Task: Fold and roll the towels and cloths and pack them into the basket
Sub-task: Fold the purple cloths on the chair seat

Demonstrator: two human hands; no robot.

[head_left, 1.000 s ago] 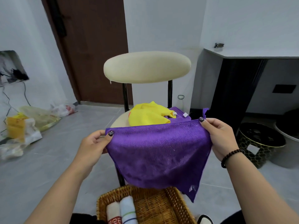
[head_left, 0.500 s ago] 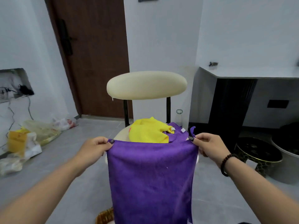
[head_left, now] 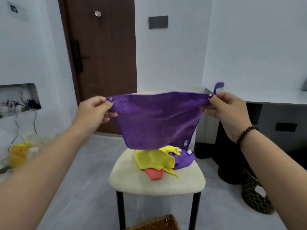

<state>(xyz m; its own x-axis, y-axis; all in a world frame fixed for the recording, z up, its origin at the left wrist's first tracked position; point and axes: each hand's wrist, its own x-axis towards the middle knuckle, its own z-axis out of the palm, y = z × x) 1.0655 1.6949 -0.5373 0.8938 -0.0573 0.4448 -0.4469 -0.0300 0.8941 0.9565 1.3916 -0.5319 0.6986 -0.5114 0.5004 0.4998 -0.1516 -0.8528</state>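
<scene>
A purple cloth hangs spread in the air in front of the chair's back. My left hand pinches its upper left corner and my right hand pinches its upper right corner, where a small loop sticks up. On the cream chair seat below lies a heap: a yellow cloth, a red-orange cloth under it, and another purple cloth at the right. Only a corner of the wicker basket shows at the bottom edge; its inside is out of view.
A brown door stands behind the chair. Plastic bags and a yellow package lie on the floor at the left. A white counter runs along the right wall, with a dark patterned bin on the floor below it.
Both hands have lifted the purple cloth up and away, level with the chair's back. The view has tilted, so the chair seat and cloth heap now show and the basket has nearly left the frame.
</scene>
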